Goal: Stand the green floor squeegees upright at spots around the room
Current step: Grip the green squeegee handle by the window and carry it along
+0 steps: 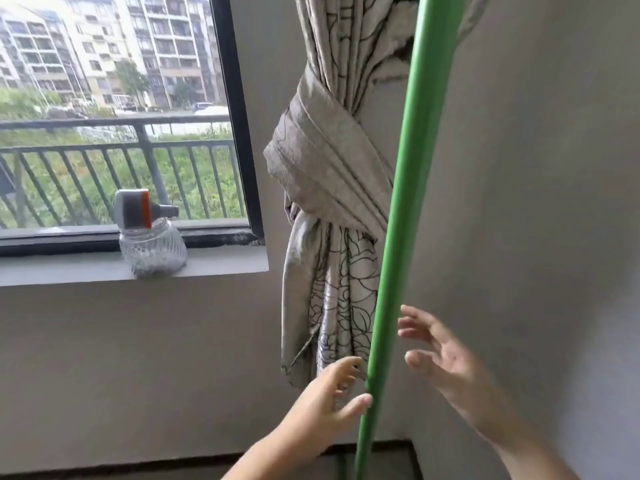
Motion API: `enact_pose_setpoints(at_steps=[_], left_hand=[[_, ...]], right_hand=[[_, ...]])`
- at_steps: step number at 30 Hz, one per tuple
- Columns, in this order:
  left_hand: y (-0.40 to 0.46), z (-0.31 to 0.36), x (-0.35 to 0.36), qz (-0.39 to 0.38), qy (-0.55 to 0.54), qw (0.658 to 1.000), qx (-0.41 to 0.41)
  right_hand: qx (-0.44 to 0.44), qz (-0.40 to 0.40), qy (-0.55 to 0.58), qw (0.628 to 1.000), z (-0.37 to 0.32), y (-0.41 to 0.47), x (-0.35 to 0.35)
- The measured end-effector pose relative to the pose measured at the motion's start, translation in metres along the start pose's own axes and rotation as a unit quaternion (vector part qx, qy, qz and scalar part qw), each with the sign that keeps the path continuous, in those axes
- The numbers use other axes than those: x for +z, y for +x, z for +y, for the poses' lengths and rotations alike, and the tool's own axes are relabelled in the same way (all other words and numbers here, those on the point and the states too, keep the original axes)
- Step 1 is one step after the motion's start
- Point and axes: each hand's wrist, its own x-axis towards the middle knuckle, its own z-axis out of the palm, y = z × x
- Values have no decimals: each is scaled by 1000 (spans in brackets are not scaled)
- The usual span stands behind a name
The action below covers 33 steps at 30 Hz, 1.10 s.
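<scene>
A green squeegee pole [401, 202] stands nearly upright in the room corner, leaning slightly right toward the top; its head is out of view below the frame. My left hand [325, 393] is just left of the pole with fingers spread, its thumb tip touching or nearly touching the pole. My right hand [440, 355] hovers open to the right of the pole, a small gap between its fingertips and the green shaft. Neither hand grips the pole.
A tied-back patterned curtain [332, 188] hangs right behind the pole. A clear spray bottle [149, 237] sits on the grey windowsill [69, 268] at the left. Grey walls meet in the corner, with a dark skirting [173, 465] at the bottom.
</scene>
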Motion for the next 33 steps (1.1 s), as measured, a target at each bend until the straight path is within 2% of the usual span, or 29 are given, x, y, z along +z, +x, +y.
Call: enact_pose_setpoints(at_steps=[4,7,12,18,26,33], left_hand=[[10,6,19,-33,11,999,-6],[10,0,31,-3,-5,1000,-29],[6,4,37,35,29,999,-28],[-16,9,49,13,51,999,-7],[-94,42,87,-13,33,999,9],[-200,84,146,-2,26,1000,10]], right_hand=[[12,-22,-59,998,1,9,23],[13,28,-71,997,8,2,34],[18,84,-121,989,-2,-7,43],[15,137,-151,979,-18,-38,46],[9,146,-172,974,-42,-125,40],[13,107,-162,981,-75,-242,27]])
